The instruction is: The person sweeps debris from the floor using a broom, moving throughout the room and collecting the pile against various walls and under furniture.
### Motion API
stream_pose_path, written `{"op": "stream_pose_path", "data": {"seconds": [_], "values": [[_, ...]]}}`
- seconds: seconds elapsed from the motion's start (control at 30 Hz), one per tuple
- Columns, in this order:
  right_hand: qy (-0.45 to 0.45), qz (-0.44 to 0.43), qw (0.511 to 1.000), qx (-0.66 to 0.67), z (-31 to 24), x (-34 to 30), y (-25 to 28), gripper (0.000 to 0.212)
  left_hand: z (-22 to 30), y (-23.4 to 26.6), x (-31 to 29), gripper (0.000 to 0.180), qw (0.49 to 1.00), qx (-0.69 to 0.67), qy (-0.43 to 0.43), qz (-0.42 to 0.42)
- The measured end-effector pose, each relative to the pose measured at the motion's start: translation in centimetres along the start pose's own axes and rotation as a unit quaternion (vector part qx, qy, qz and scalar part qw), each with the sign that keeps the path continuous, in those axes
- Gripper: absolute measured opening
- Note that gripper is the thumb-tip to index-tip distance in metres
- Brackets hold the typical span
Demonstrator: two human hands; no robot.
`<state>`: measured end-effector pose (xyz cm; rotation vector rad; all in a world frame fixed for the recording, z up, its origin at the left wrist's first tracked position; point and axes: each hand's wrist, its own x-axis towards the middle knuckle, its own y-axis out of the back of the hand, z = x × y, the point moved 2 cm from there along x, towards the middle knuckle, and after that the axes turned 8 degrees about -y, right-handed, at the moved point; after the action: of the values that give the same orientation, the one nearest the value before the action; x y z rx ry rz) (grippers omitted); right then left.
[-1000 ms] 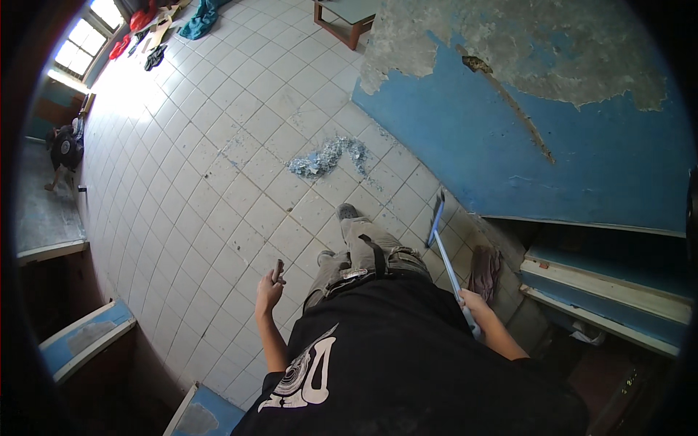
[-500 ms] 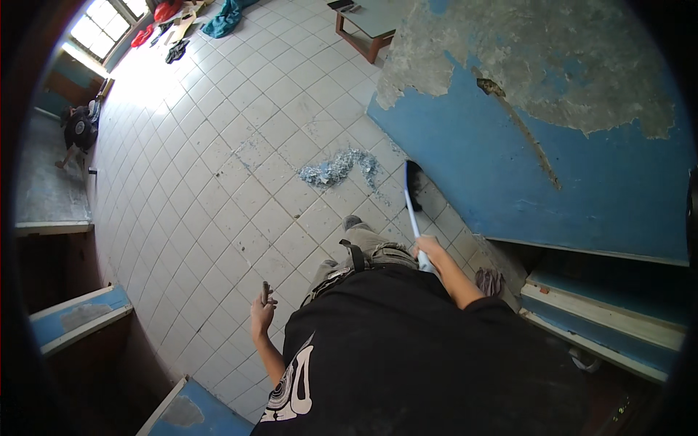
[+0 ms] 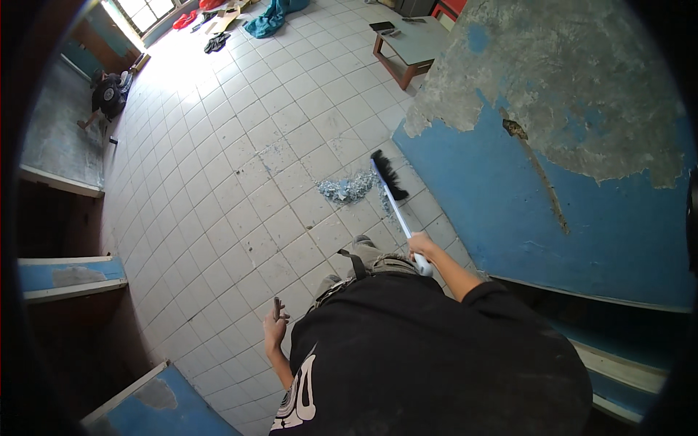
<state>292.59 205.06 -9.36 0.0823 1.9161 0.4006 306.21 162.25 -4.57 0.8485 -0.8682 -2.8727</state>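
Observation:
My right hand (image 3: 422, 245) is closed around the pale handle of a long-handled brush (image 3: 387, 178) with black bristles. Its head rests on the tiles at the right end of a pile of bluish-grey paint flakes (image 3: 345, 190), partly over the debris. Down at my left side, my left hand (image 3: 275, 330) grips a slim dark object (image 3: 277, 308) that sticks up past the fingers; its kind is too small to tell.
A blue wall (image 3: 465, 174) with peeled grey plaster rises on the right. Beyond is a low table (image 3: 418, 42) with dark items on it. Another person (image 3: 109, 96) works by the left wall. Blue-edged concrete partitions (image 3: 73, 275) line the left; cloths and cardboard lie far off.
The brush head has swung left from beside the wall onto the flakes' right end, bristles now facing right. My view has shifted slightly; the left hand keeps its grip.

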Motion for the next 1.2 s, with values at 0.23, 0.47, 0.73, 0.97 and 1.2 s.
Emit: {"op": "stream_pose_path", "data": {"seconds": [0.23, 0.47, 0.73, 0.97, 1.2], "values": [[0.009, 0.074, 0.996, 0.057, 1.3, -7.6, 4.5, 0.034, 0.9, 0.9, -0.1, 0.030, 0.999, -0.034, 0.016, 0.017], [0.024, 0.061, 0.995, -0.077, -2.8, 1.0, 5.8, 0.029, 1.8, 0.8, 0.4, 0.029, 0.999, 0.030, -0.010, -0.014], [0.018, -0.082, 0.990, -0.110, -3.4, -4.1, -0.4, 0.027, 3.9, 0.9, -0.3, 0.029, 1.000, 0.019, -0.018, -0.008], [0.007, -0.154, 0.986, -0.068, -4.7, -5.8, -2.2, 0.022, 6.2, 1.4, -0.1, 0.029, 0.998, 0.019, -0.059, 0.005], [-0.098, -0.206, 0.973, 0.019, -7.0, 1.9, -2.9, 0.020, 6.1, 2.0, -1.2, 0.029, 0.998, 0.000, -0.034, 0.057]]}}
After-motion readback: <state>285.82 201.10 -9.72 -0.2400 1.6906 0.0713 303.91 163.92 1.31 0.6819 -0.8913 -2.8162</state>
